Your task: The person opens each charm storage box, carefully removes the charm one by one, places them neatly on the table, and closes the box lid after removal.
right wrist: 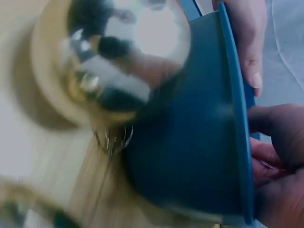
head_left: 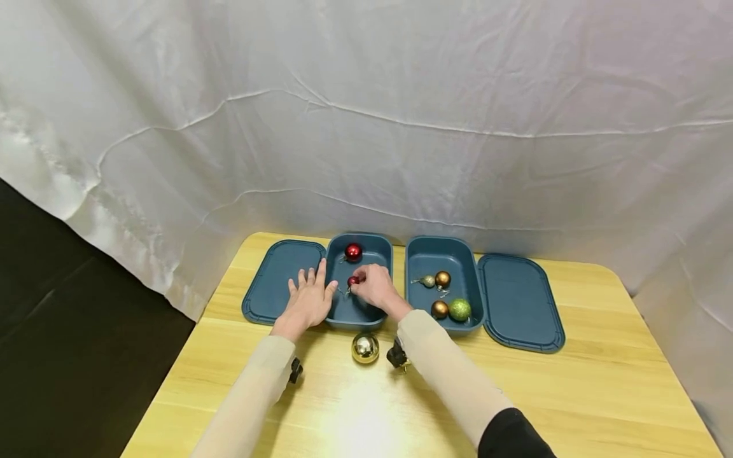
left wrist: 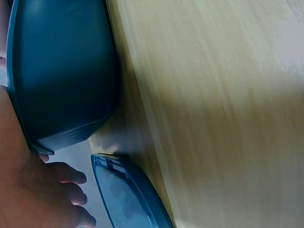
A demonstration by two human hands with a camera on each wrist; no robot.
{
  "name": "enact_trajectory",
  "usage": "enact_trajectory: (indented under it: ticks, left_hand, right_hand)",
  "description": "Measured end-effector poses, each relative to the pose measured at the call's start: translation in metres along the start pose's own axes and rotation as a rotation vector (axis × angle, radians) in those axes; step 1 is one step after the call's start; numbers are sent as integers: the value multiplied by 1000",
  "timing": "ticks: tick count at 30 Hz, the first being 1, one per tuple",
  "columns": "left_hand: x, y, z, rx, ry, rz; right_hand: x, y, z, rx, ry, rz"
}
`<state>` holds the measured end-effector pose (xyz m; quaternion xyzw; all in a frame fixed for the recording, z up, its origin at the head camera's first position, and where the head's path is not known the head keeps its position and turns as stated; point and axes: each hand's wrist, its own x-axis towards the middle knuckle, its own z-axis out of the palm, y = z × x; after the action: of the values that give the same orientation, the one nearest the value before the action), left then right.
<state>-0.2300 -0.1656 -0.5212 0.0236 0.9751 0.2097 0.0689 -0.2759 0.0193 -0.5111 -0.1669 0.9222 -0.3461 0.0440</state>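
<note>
Reaching into the left blue box (head_left: 339,313), my right hand (head_left: 376,287) pinches a small red bauble (head_left: 352,280) between thumb and fingers. A larger red bauble (head_left: 353,252) lies at the back of that box. My left hand (head_left: 309,298) is spread flat at the box's left rim, its fingers over the blue lid (head_left: 275,280) beside it. In the left wrist view, that hand's fingers (left wrist: 71,190) extend past the box corner. A shiny gold bauble (head_left: 365,348) rests on the table in front of the box, large in the right wrist view.
A second blue box (head_left: 474,280) stands to the right, holding two bronze baubles (head_left: 443,278), a small pale gold one (head_left: 427,281) and a glittery green one (head_left: 460,310). Its lid (head_left: 521,302) lies to its right. Another gold ornament (head_left: 405,366) is partly hidden beneath my right wrist. A white curtain (head_left: 366,159) hangs behind.
</note>
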Motion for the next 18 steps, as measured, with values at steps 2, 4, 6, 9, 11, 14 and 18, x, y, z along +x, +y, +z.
enact_trajectory:
  ticks: [2, 4, 6, 9, 11, 14, 18]
  left_hand:
    - [-1, 0, 0, 5, -4, -1]
    - [-1, 0, -1, 5, -9, -4]
    - [-1, -1, -1, 1, -6, -6]
    - [-1, -1, -1, -4, -2, -5]
    - [0, -2, -1, -1, 2, -3]
    - [0, -2, 0, -2, 3, -1]
    - [0, -1, 1, -10, 1, 0]
  right_hand:
    - [-4, 1, -6, 17, 3, -24]
    - [-9, 2, -12, 38, 2, -40]
    - [-14, 3, -18, 68, 4, -47]
    - [-22, 5, -26, 93, 12, -49]
    - [-28, 7, -30, 98, 20, -51]
    - [-37, 11, -35, 102, 36, -65]
    - [-48, 14, -41, 113, 54, -96]
